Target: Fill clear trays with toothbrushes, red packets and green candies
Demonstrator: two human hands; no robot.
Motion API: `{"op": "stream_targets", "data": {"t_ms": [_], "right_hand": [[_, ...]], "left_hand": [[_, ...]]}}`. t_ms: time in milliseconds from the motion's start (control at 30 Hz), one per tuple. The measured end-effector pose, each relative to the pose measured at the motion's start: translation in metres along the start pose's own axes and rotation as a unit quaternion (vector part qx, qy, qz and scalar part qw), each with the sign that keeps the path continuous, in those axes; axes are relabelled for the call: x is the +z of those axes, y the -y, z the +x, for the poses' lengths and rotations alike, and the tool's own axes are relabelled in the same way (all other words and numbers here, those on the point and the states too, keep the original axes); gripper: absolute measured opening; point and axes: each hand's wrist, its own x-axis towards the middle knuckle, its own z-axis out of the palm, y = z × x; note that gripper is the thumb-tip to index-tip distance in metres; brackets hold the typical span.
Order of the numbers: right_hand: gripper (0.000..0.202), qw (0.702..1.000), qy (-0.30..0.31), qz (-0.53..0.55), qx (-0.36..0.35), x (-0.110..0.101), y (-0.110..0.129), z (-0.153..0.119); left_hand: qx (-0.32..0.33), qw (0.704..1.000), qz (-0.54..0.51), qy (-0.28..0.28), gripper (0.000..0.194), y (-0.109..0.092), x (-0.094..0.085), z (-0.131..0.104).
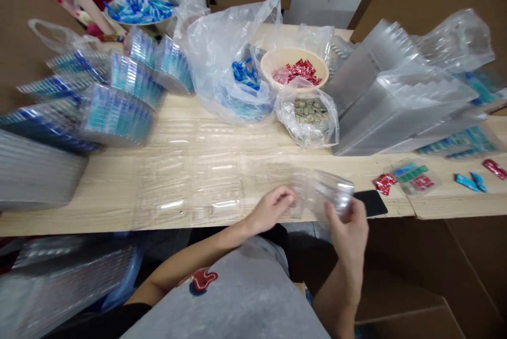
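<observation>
My right hand [350,225] grips a small stack of transparent plastic blister trays [330,191] above the front of the table. Close by on its left, my left hand [275,207] is closed in a pinch at the edge of a blurred transparent blister tray [300,188]. On the tabletop left of my hands, several more transparent trays [217,183] lie side by side in rows. A dark flat object [371,203] rests partly behind my right hand.
Filled tray stacks [116,114] stand at left. Behind are a plastic bag [225,80] of blue pieces, a bowl [267,67] of red packets and a bag [283,109] of green-brown pieces. Tall tray stacks [388,112] and a filled pack [414,176] are at right.
</observation>
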Motion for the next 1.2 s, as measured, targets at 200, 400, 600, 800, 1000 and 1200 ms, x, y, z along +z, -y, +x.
{"op": "stream_targets", "data": {"t_ms": [200, 400, 600, 800, 1000, 1200], "right_hand": [[0.046, 0.992, -0.119, -0.037, 0.032, -0.015, -0.012, 0.012], [0.043, 0.998, -0.050, -0.009, 0.038, -0.002, -0.005, 0.008], [0.043, 0.998, -0.047, 0.007, 0.033, -0.002, -0.007, 0.008], [0.042, 0.998, -0.051, 0.003, 0.033, -0.004, -0.010, 0.008], [0.041, 0.997, -0.067, 0.011, 0.036, -0.007, -0.012, 0.006], [0.050, 0.998, -0.010, 0.048, 0.039, -0.002, -0.009, 0.003]], "left_hand": [[-0.173, 0.978, -0.118, -0.011, 0.044, 0.024, -0.043, -0.028], [-0.151, 0.986, 0.036, -0.057, 0.043, 0.047, -0.045, -0.048], [0.026, 0.820, 0.571, -0.004, 0.050, 0.047, -0.039, -0.050], [0.054, 0.733, 0.671, 0.095, 0.034, 0.056, -0.021, -0.033], [0.036, 0.747, 0.664, 0.029, 0.025, 0.057, -0.024, -0.038], [0.103, 0.893, 0.429, 0.085, 0.023, 0.024, -0.013, -0.021]]}}
